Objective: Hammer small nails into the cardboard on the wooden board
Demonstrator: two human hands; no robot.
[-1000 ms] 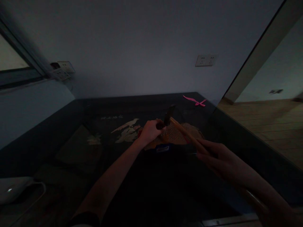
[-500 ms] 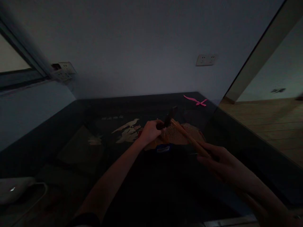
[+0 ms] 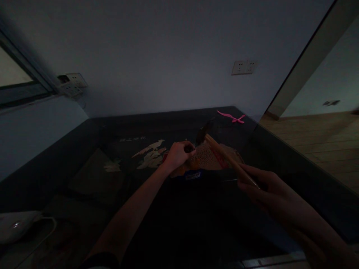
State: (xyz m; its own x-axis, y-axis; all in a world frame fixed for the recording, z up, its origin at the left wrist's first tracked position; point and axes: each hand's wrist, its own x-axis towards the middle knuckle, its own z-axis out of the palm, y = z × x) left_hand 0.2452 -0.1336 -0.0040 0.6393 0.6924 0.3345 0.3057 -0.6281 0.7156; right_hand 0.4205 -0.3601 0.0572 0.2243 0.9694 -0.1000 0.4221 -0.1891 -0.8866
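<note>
My right hand (image 3: pixel 260 185) is closed round the wooden handle of a hammer (image 3: pixel 224 153), whose dark head is raised a little beyond and to the right of my left hand. My left hand (image 3: pixel 179 155) has its fingers curled together around a small dark thing, too dim to make out. Under and beside it lies a speckled, reddish-brown flat piece (image 3: pixel 206 157) with a blue label (image 3: pixel 193 175) at its near edge. The scene is very dark.
The dark table (image 3: pixel 157 121) carries a pale bird pattern (image 3: pixel 153 155). A pink ribbon (image 3: pixel 234 117) lies near its back right corner. At the lower left is a white device (image 3: pixel 18 226) with a cable. Sockets (image 3: pixel 244 67) are on the wall behind.
The hammer in my right hand has moved slightly right, its head now away from my left fingers. My left hand has stayed nearly in place.
</note>
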